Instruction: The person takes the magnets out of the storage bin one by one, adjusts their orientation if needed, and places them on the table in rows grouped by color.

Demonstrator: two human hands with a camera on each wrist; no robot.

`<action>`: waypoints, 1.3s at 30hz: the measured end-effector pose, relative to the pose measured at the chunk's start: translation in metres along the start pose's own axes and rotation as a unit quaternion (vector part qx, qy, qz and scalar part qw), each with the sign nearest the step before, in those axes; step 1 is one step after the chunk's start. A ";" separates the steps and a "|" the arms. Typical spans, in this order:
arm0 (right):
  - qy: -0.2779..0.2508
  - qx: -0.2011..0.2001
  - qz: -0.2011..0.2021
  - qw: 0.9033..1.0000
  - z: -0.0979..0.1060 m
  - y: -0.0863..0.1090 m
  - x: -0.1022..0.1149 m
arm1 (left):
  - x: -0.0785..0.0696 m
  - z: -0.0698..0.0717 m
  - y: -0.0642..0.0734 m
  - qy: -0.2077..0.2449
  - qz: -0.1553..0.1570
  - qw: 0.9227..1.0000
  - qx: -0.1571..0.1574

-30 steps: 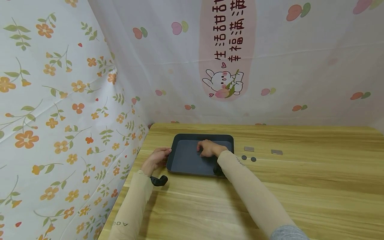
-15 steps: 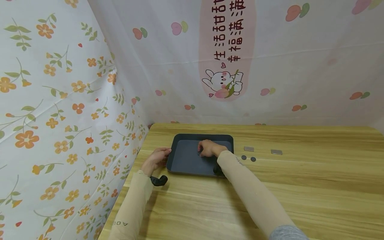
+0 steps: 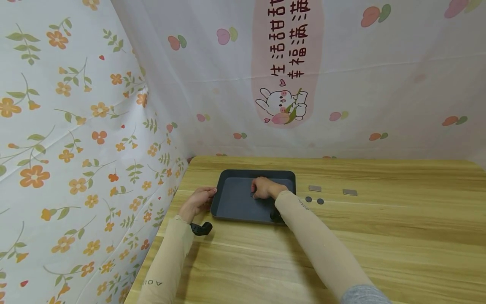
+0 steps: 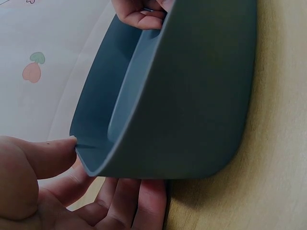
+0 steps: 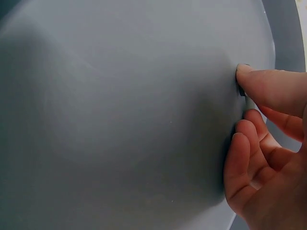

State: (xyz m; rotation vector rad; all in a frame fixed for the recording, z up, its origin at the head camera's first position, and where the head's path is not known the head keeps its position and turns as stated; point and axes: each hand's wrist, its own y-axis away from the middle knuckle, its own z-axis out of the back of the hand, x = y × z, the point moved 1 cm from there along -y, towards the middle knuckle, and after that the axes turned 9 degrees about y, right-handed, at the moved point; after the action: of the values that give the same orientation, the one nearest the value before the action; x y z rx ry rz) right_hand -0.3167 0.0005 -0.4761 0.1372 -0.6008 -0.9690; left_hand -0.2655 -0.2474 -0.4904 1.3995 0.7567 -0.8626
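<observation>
A dark blue-grey rectangular tray (image 3: 231,207) lies on the wooden table. My left hand (image 3: 201,200) grips its left wall, thumb at the rim and the other fingers curled outside and below; the left wrist view shows this thumb (image 4: 53,153) on the rim. Inside the tray, my right hand (image 3: 264,188) reaches down close over the bottom. Between its thumb and index finger it pinches a small dark flat piece (image 5: 242,91), mostly hidden by the thumb; its full shape cannot be made out. The other right fingers are loosely curled near the tray bottom.
Right of the tray, two small dark discs, one (image 3: 309,199) beside the other (image 3: 320,202), lie on the table (image 3: 398,236). Behind them are two small grey rectangular plates, one nearer (image 3: 314,188) and one farther right (image 3: 349,192). Printed cloth (image 3: 212,97) hangs behind and at left.
My right fingertips have shifted very slightly to the right within the tray. The left hand and the tray look the same.
</observation>
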 end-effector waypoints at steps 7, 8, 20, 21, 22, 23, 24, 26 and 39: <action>-0.003 -0.006 -0.002 1.000 -0.001 0.002 0.000 | 0.002 0.001 0.001 0.000 0.003 1.000 0.004; -0.005 -0.007 -0.002 1.000 -0.001 0.002 0.000 | 0.002 0.001 0.001 0.000 0.002 1.000 0.005; -0.021 -0.009 -0.004 1.000 -0.001 0.001 -0.004 | -0.001 0.000 0.002 -0.002 -0.002 1.000 0.003; -0.024 -0.009 -0.005 1.000 -0.001 0.001 -0.004 | -0.001 -0.001 0.002 -0.002 -0.001 1.000 0.001; -0.024 -0.009 -0.004 1.000 -0.001 0.001 -0.005 | -0.001 -0.001 0.002 -0.002 -0.001 1.000 0.001; -0.026 -0.008 -0.004 1.000 -0.001 0.001 -0.005 | -0.001 -0.001 0.002 -0.001 0.000 1.000 0.000; -0.027 -0.008 -0.003 1.000 -0.002 0.001 -0.005 | 0.000 -0.001 0.002 0.000 0.001 1.000 -0.002; -0.029 -0.007 -0.002 1.000 -0.002 0.002 -0.006 | 0.000 -0.001 0.001 0.001 0.001 1.000 -0.004; -0.031 -0.010 0.010 0.999 -0.002 0.005 -0.005 | 0.002 0.000 0.000 0.000 -0.005 1.000 -0.002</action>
State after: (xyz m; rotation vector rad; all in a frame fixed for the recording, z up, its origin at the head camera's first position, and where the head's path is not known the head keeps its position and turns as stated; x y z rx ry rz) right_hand -0.3145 0.0073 -0.4779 0.0835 -0.6490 -0.9632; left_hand -0.2649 -0.2479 -0.4921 1.3933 0.7651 -0.8691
